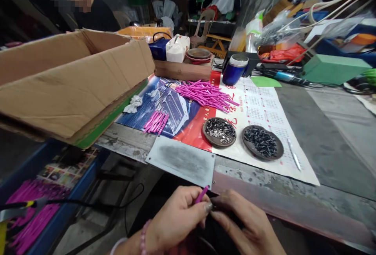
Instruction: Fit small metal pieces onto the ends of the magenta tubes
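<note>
My left hand (179, 214) is closed around a thin magenta stick (202, 194), whose upper end sticks out above the fingers. Close beside it, my right hand (242, 219) has its thumb and forefinger pinched near the stick's lower end; a small dark thing seems to be between them, too small to name. Both hands are just in front of the table edge. Beyond them lie a large pile of magenta sticks (207, 94) and a smaller bunch of magenta pieces (156, 122). One round dish (219, 144) holds small shiny metal parts, and another dish (263, 156) dark screw-like pieces.
A metal plate (182, 161) is fixed at the table's front edge. A big cardboard box (76, 86) stands at left, above a blue bin (96, 169) with more magenta pieces. A blue mug (232, 75), a pen (294, 155) and a printed calendar (273, 110) are on the table. Another person sits far left.
</note>
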`<state>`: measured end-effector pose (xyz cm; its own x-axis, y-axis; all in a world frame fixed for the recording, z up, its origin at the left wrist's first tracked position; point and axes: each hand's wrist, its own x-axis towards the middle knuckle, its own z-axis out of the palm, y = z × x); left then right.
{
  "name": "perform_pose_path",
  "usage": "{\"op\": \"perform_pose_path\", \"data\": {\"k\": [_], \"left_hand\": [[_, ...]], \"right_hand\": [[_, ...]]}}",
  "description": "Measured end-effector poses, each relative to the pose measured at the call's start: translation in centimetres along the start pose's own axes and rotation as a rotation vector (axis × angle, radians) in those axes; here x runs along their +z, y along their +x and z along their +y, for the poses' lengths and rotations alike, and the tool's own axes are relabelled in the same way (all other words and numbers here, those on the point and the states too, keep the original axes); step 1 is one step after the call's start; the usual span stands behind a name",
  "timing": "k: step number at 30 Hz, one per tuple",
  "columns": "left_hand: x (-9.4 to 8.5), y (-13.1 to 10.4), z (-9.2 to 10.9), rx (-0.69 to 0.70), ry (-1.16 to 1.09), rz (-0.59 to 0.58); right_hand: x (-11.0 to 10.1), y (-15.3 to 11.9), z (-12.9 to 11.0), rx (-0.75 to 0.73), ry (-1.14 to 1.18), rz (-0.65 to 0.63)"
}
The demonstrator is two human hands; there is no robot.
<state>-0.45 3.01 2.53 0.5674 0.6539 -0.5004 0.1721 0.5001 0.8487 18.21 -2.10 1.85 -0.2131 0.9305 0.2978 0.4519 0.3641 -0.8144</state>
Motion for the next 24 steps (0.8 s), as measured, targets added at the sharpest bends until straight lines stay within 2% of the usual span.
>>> {"op": "perform_pose_path", "data": {"k": [4, 7, 13, 18, 24], "left_hand": [[-0.2, 0.2, -0.3, -0.016, -0.053, -0.061], [-0.3, 0.2, -0.5, -0.029, -0.081, -0.064], [-0.5, 0.1, -0.4, -0.143, -0.167, -0.07], [-0.6, 0.2, -0.4, -0.146, -0.219, -0.097], [-1.0, 0.2, -0.3, -0.124, -0.242, -0.108]], "right_hand": [[0.2, 0.2, -0.3, -0.048, -0.056, 0.019], [0.4, 0.3, -0.4, -0.059, -0.059, 0.009], [0.4, 0.3, -0.7, -0.098, -0.106, -0.012], [0.5, -0.1, -0.8, -0.198, -0.301, -0.022], [1.2, -0.6, 0.2, -0.337, -0.483, 0.052]]}}
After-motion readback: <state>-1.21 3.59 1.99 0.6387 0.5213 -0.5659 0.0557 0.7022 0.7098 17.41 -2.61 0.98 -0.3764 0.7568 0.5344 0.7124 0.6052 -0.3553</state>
